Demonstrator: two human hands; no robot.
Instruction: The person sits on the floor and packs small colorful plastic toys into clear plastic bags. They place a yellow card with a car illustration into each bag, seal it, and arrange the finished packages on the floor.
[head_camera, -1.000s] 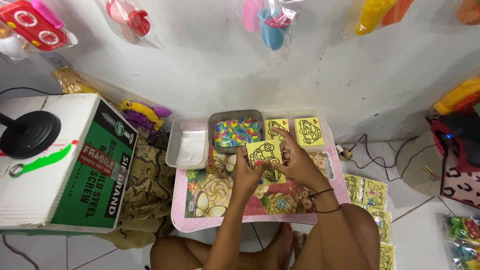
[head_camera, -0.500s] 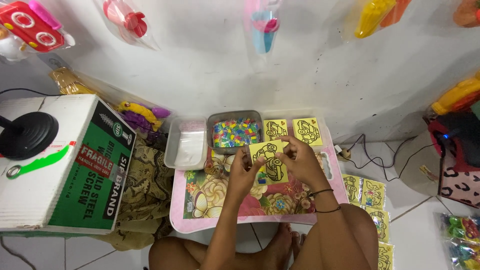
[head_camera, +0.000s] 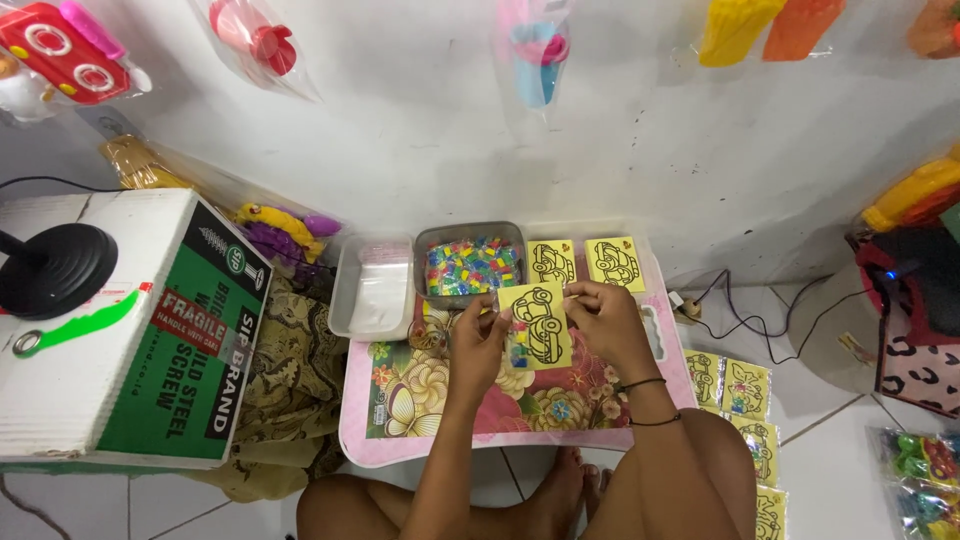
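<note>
A pink floral bench (head_camera: 420, 440) sits centre. At its 12 o'clock stands a grey tray of coloured pieces (head_camera: 470, 266). Above the bench, left hand (head_camera: 478, 338) and right hand (head_camera: 605, 318) both pinch one yellow car card (head_camera: 537, 326).

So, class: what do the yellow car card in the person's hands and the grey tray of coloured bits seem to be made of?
Yellow card: probably thin paper or card, flat and matt, with black printed outlines. Grey tray: looks like metal, going by its dull silvery rim, though plastic is possible.
</note>
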